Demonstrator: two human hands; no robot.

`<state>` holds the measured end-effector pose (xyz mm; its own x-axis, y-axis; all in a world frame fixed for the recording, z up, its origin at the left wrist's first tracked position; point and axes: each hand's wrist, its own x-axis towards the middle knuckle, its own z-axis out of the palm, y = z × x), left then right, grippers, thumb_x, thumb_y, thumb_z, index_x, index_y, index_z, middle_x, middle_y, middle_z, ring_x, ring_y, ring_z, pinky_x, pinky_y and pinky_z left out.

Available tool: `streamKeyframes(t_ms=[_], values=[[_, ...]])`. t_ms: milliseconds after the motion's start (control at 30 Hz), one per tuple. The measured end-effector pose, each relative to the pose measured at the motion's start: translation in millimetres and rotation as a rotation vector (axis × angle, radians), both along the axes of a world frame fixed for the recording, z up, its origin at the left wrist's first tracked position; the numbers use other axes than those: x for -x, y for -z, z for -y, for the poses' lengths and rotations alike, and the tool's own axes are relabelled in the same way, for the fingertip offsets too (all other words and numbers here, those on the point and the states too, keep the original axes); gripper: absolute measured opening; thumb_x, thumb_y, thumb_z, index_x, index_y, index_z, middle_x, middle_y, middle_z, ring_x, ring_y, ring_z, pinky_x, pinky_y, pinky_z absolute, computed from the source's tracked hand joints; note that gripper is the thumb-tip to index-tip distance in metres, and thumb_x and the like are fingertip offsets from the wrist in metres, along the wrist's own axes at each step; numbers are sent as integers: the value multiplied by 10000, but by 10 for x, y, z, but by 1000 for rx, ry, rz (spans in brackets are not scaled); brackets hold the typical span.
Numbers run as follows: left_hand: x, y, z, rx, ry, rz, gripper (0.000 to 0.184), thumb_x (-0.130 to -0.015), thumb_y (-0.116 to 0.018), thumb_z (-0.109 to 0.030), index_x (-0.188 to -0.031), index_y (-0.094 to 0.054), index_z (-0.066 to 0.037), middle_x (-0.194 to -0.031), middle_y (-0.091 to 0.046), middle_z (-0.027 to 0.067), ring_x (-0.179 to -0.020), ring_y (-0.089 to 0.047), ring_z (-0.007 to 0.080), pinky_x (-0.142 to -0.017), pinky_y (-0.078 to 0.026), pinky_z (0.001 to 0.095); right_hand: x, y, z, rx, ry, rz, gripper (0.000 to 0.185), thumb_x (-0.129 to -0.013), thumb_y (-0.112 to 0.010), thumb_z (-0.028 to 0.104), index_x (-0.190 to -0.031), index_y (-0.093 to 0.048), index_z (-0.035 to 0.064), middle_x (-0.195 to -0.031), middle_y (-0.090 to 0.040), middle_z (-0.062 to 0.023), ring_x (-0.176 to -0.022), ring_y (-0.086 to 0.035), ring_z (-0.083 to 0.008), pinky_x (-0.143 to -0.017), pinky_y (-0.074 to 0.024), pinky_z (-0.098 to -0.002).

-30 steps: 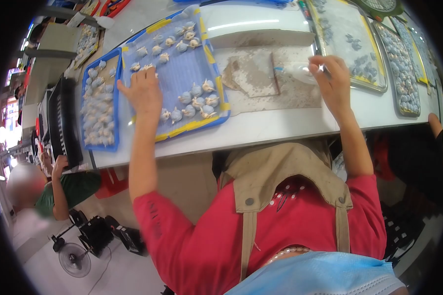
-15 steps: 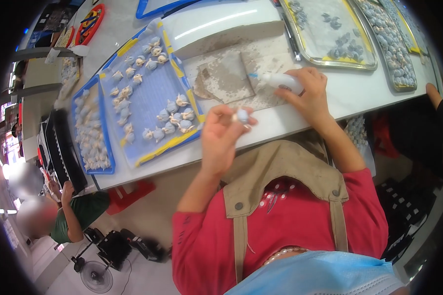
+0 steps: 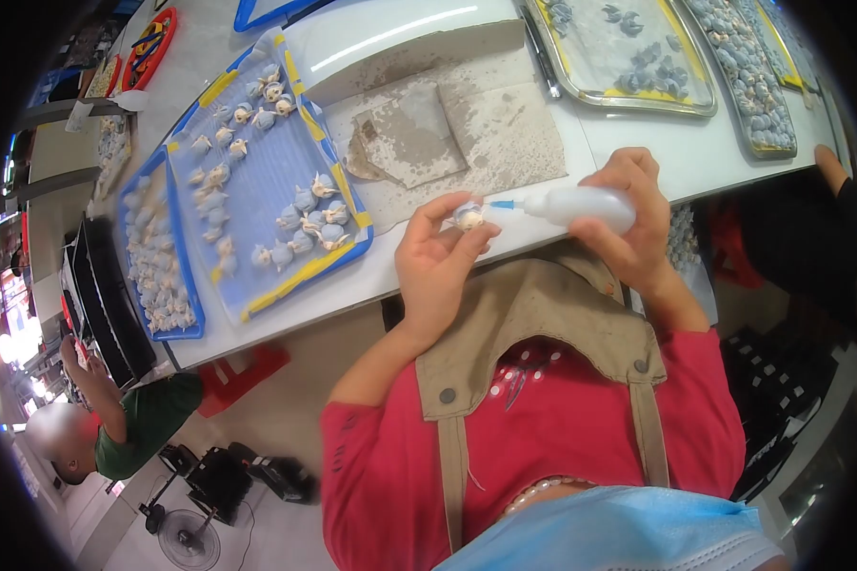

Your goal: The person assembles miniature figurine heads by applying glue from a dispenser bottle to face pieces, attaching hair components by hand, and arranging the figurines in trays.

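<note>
Between the thumb and fingers of my left hand (image 3: 438, 257) is a small grey-and-cream figurine (image 3: 468, 217), held over the table's front edge. My right hand (image 3: 633, 214) is wrapped round a white squeeze bottle (image 3: 590, 206) lying nearly level. Its thin blue needle tip (image 3: 503, 204) points left and reaches the figurine's upper side; whether it touches I cannot tell. Just beyond my hands lies a stained cardboard sheet (image 3: 514, 133). Left of it, a blue tray (image 3: 267, 190) edged with yellow tape carries several similar figurines (image 3: 305, 224).
A second blue tray (image 3: 198, 319) full of figurines stands far left. At the back right are a metal tray (image 3: 638, 105) with grey pieces and another tray (image 3: 767, 147) packed with small parts. A person in a green shirt (image 3: 152, 423) sits at left; another person's arm (image 3: 833, 171) shows at right.
The bottle has come down and left, from over the cardboard to the figurine. My left hand has turned the figurine so its cream side shows. The view has shifted slightly.
</note>
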<state>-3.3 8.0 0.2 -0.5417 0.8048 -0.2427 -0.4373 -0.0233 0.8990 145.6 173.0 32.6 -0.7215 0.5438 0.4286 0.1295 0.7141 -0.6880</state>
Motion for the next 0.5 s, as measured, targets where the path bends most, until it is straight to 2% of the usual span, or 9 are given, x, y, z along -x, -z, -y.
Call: streamKeyframes(t_ms=[267,500], values=[[7,-34,94,33,13,-66,372,-828,-610,64,-1173,-472,39,-1140,-567,125,-896,-601,148,-778,-500,259,112,-191,114,-136,-34,5,364,-549,-851,258,-740,-617,54,-662,-511,-40,-707,-462,-236,-683,-371,-321],[17,-6,133,26,18,-62,370,-833,-620,44,-1173,-473,41,-1134,-569,124,-886,-595,142,-776,-502,255,187,-232,191,-157,-58,16,343,-527,-844,234,-703,-610,54,-644,-485,-40,-702,-471,-232,-667,-367,-319]])
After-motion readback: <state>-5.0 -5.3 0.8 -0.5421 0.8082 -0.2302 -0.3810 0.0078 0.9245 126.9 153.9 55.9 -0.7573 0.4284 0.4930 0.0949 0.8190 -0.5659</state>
